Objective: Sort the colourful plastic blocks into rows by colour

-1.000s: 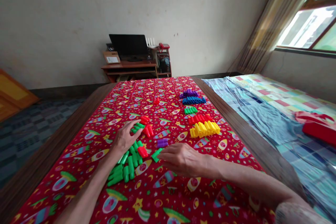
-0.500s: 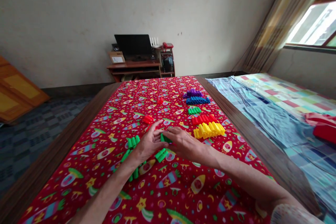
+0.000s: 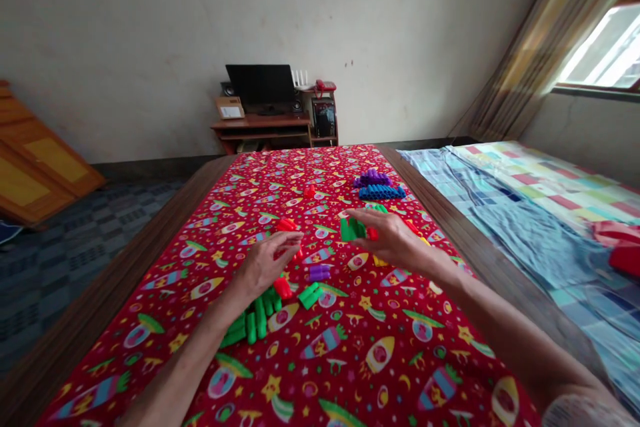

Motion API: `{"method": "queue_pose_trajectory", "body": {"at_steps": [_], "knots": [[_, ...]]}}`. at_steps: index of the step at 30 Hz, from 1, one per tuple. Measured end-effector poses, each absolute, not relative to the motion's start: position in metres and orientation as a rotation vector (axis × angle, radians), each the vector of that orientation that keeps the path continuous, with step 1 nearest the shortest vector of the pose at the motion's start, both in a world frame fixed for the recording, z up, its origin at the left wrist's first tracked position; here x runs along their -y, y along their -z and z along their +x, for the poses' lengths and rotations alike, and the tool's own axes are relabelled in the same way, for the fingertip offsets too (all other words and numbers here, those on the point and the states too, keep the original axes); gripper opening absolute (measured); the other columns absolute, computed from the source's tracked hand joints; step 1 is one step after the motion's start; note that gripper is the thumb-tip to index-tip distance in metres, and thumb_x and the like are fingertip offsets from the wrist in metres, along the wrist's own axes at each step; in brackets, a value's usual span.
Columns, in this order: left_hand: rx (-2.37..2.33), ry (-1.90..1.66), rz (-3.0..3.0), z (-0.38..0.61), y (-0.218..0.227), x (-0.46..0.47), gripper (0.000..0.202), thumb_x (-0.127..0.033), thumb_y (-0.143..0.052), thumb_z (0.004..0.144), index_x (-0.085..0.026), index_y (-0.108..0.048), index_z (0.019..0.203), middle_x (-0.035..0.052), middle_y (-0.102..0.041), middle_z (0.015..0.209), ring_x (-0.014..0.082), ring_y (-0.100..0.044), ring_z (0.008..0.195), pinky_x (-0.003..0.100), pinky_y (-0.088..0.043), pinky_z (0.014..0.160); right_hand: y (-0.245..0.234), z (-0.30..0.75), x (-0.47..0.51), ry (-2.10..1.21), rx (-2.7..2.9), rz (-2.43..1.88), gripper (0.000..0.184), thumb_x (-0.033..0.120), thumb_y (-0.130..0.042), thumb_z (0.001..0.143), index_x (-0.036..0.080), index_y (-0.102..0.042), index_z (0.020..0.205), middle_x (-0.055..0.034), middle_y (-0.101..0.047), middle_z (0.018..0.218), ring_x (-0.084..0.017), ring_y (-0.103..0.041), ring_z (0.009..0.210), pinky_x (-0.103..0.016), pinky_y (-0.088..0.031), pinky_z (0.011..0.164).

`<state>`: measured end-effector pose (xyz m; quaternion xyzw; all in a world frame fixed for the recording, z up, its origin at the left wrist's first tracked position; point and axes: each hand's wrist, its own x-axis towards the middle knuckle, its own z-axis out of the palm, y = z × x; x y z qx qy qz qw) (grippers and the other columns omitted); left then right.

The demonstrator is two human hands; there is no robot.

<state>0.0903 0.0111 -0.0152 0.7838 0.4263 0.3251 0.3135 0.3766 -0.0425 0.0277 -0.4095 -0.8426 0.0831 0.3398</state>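
My right hand [image 3: 393, 237] grips a green ribbed plastic block [image 3: 350, 229] above the cloth, beside the row of sorted blocks. Behind the fingers, the red and yellow blocks [image 3: 380, 261] show only in part. My left hand [image 3: 265, 263] is raised over the cloth with fingers and thumb apart, holding nothing visible. Red blocks [image 3: 287, 225] lie just beyond it, and another red block [image 3: 283, 288] lies below its wrist. Nearby are a purple block [image 3: 319, 272] and a loose green block [image 3: 311, 295]. A green cluster [image 3: 257, 319] is partly covered by my left forearm.
Blue blocks [image 3: 382, 193] and purple blocks [image 3: 373, 178] sit in rows at the far right of the red patterned cloth [image 3: 350, 373]. A small red block [image 3: 310, 191] lies farther off. Beyond stands a desk with a monitor [image 3: 259, 88]; a bed [image 3: 530, 213] is on the right.
My right hand has moved right and away from my left hand, carrying the green block to the sorted row. My left hand has drawn slightly back, and the purple block is now uncovered.
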Motion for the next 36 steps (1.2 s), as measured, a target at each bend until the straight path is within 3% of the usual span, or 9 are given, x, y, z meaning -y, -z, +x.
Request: {"method": "queue_pose_trajectory", "body": {"at_steps": [5, 9, 12, 14, 21, 27, 33, 36], "knots": [[-1.315, -0.779, 2.273, 0.062, 0.017, -0.034, 0.044, -0.05, -0.047, 0.083, -0.018, -0.067, 0.105, 0.0114, -0.071, 0.11, 0.0251, -0.068, 0.096, 0.038, -0.052, 0.091, -0.035, 0.455, -0.018, -0.133, 2.162, -1.389, 0.045, 0.024, -0.066, 0.078, 0.014, -0.066, 0.122, -0.0059, -0.073, 0.086, -0.015, -0.063, 0.07, -0.024, -0.046, 0.065], [-1.391, -0.454, 2.302, 0.036, 0.022, -0.047, 0.054, -0.05, -0.049, 0.076, -0.017, -0.064, 0.116, 0.0124, -0.065, 0.125, 0.0289, -0.061, 0.113, 0.042, -0.046, 0.101, -0.007, 0.499, -0.045, -0.119, 2.207, -1.671, 0.04, 0.017, -0.067, 0.072, 0.012, -0.073, 0.111, -0.0042, -0.072, 0.074, -0.016, -0.063, 0.065, -0.022, -0.043, 0.06], [-1.403, -0.271, 2.249, 0.019, 0.029, -0.053, 0.063, -0.05, -0.055, 0.069, -0.016, -0.062, 0.121, 0.0148, -0.06, 0.133, 0.0315, -0.055, 0.122, 0.042, -0.046, 0.1, 0.012, 0.513, -0.048, -0.193, 2.219, -1.73, 0.037, 0.017, -0.067, 0.071, 0.014, -0.075, 0.107, -0.003, -0.074, 0.074, -0.018, -0.065, 0.067, -0.022, -0.045, 0.061], [-1.414, -0.223, 2.201, 0.013, 0.033, -0.055, 0.064, -0.047, -0.056, 0.066, -0.015, -0.062, 0.121, 0.0157, -0.061, 0.131, 0.0319, -0.058, 0.117, 0.04, -0.05, 0.093, 0.019, 0.515, -0.048, -0.249, 2.204, -1.737, 0.039, 0.019, -0.067, 0.073, 0.014, -0.073, 0.111, -0.0036, -0.075, 0.076, -0.019, -0.066, 0.068, -0.023, -0.047, 0.062], [-1.505, -0.283, 2.074, 0.018, 0.038, -0.056, 0.057, -0.038, -0.059, 0.06, -0.015, -0.067, 0.112, 0.0118, -0.071, 0.098, 0.0276, -0.066, 0.087, 0.036, -0.054, 0.073, 0.022, 0.511, -0.052, -0.306, 2.221, -1.654, 0.038, 0.015, -0.067, 0.073, 0.018, -0.074, 0.11, -0.0084, -0.074, 0.105, -0.022, -0.07, 0.085, -0.027, -0.052, 0.077], [-1.417, -0.498, 1.8, 0.021, 0.031, -0.053, 0.054, -0.041, -0.07, 0.052, -0.016, -0.069, 0.1, 0.0034, -0.066, 0.072, 0.0217, -0.063, 0.069, 0.031, -0.052, 0.063, 0.005, 0.512, -0.047, -0.18, 2.283, -1.584, 0.034, 0.016, -0.062, 0.078, 0.018, -0.074, 0.11, -0.0068, -0.076, 0.091, -0.019, -0.069, 0.074, -0.024, -0.05, 0.068], [-1.316, -0.714, 1.685, 0.024, 0.004, -0.047, 0.064, -0.054, -0.082, 0.048, -0.018, -0.068, 0.098, 0.0064, -0.072, 0.087, 0.0243, -0.067, 0.082, 0.035, -0.055, 0.075, -0.05, 0.46, -0.022, -0.137, 2.348, -1.301, 0.032, 0.024, -0.053, 0.09, 0.014, -0.069, 0.116, -0.0056, -0.073, 0.083, -0.01, -0.061, 0.061, -0.022, -0.043, 0.06], [-1.278, -0.914, 1.597, 0.04, -0.01, -0.033, 0.063, -0.056, -0.08, 0.056, -0.019, -0.066, 0.106, 0.0072, -0.072, 0.096, 0.0262, -0.067, 0.092, 0.035, -0.055, 0.078, -0.067, 0.408, 0.002, -0.19, 2.445, -1.056, 0.035, 0.026, -0.049, 0.095, 0.015, -0.062, 0.125, -0.0055, -0.072, 0.089, -0.011, -0.063, 0.07, -0.023, -0.046, 0.065]]}}
